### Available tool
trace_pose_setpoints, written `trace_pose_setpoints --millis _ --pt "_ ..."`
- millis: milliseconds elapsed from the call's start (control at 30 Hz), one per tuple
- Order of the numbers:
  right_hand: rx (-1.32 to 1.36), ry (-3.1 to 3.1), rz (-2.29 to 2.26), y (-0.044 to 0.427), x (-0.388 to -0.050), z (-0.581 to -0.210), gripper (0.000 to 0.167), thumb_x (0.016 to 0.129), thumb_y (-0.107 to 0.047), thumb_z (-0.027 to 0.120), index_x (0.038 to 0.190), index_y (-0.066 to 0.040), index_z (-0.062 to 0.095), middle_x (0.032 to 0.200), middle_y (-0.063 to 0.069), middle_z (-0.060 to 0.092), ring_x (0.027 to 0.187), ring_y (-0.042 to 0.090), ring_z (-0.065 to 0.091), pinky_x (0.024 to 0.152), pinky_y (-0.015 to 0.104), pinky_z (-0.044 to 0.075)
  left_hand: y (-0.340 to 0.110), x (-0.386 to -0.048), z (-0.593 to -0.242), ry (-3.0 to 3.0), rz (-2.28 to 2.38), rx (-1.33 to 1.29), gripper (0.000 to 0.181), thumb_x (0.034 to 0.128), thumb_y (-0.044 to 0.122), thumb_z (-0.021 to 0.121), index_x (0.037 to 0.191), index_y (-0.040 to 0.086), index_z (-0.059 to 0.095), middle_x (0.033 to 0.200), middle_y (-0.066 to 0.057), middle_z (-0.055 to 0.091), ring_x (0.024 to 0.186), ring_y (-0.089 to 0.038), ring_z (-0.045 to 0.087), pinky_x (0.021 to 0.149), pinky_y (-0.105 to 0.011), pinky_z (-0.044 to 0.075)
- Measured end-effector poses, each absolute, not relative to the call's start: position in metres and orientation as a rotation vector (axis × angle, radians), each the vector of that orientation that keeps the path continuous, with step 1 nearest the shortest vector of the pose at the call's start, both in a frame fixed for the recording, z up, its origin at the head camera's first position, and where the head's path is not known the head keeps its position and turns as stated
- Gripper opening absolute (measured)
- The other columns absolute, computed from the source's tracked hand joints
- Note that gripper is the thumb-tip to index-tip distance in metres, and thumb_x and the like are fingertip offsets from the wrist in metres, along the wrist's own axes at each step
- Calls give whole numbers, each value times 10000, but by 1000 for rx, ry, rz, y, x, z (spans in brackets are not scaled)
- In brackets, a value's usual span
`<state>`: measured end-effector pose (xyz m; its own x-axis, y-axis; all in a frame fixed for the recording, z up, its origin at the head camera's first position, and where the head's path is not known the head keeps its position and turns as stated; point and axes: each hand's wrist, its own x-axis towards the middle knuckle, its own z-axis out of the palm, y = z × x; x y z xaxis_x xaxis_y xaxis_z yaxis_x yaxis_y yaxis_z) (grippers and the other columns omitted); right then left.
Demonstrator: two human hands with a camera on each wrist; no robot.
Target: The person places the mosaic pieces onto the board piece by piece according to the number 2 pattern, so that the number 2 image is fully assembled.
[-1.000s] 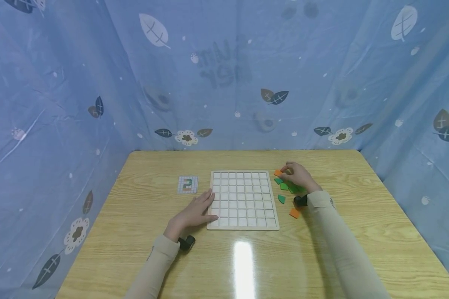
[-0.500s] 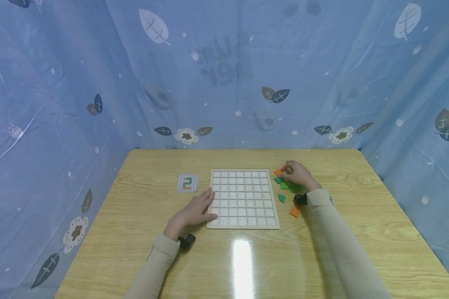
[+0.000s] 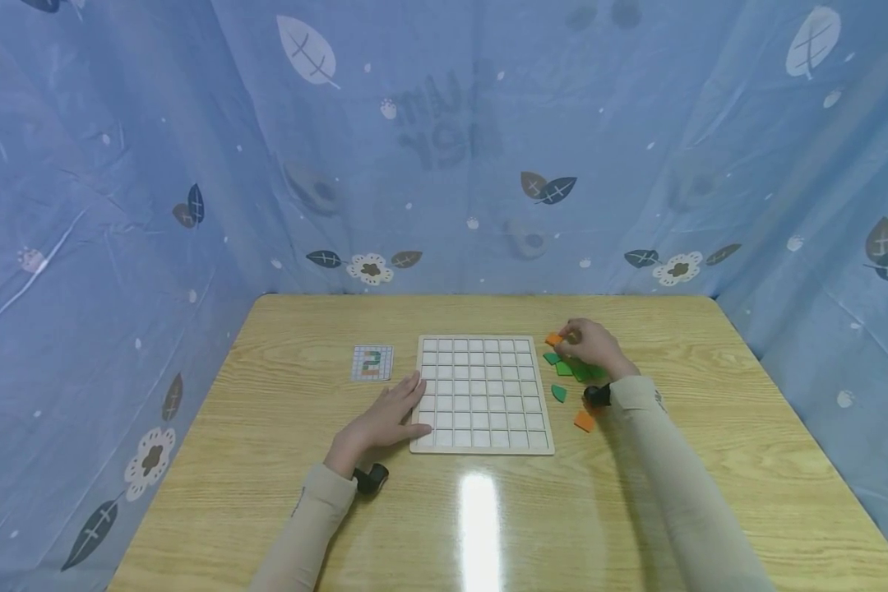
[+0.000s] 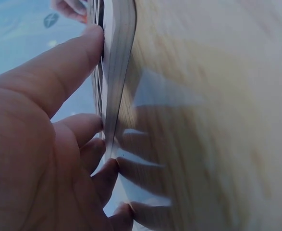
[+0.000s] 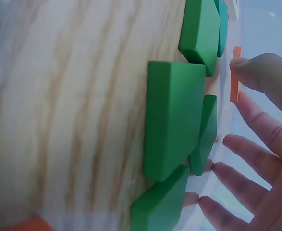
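The white-gridded wooden board [image 3: 483,451] lies flat on the table. My left hand [image 3: 385,417] rests at its left side, fingers spread and thumb over the lower left corner; the left wrist view shows this hand [image 4: 40,130] against the board's rim [image 4: 117,62]. Beyond the board's upper right corner, my right hand [image 3: 592,345] pinches an orange piece [image 3: 552,339]. Thumb and index finger of the right hand [image 5: 270,125] hold that orange piece [image 5: 235,74] on edge in the right wrist view. Several green pieces [image 5: 174,120] lie beside the hand, partly hidden in the head view.
A small card [image 3: 372,363] with an orange and green figure on a grid lies left of the board. Right of the board are a separate green piece [image 3: 558,394] and an orange square [image 3: 584,421], with more orange partly under the right wrist. A patterned curtain [image 3: 444,164] surrounds the table.
The orange piece at my right fingertips has shifted very slightly and looks more tilted. Both hands otherwise hold their places, and the board has not moved.
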<state>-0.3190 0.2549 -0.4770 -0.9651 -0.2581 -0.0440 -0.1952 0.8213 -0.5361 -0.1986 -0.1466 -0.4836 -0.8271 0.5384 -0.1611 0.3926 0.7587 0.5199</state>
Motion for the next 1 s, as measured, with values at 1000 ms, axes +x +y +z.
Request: trace_pose_setpoints --millis 1000 --pt "-473 2873 -1014 223 -319 -464 311 892 -248 615 1145 -67 624 1239 175 552 1145 364 489 902 534 440 -156 -204 -489 2582 769 765 817 911 418 547 1487 46 104 1560 -109 6 1431 -292 11 1147 -518 19"
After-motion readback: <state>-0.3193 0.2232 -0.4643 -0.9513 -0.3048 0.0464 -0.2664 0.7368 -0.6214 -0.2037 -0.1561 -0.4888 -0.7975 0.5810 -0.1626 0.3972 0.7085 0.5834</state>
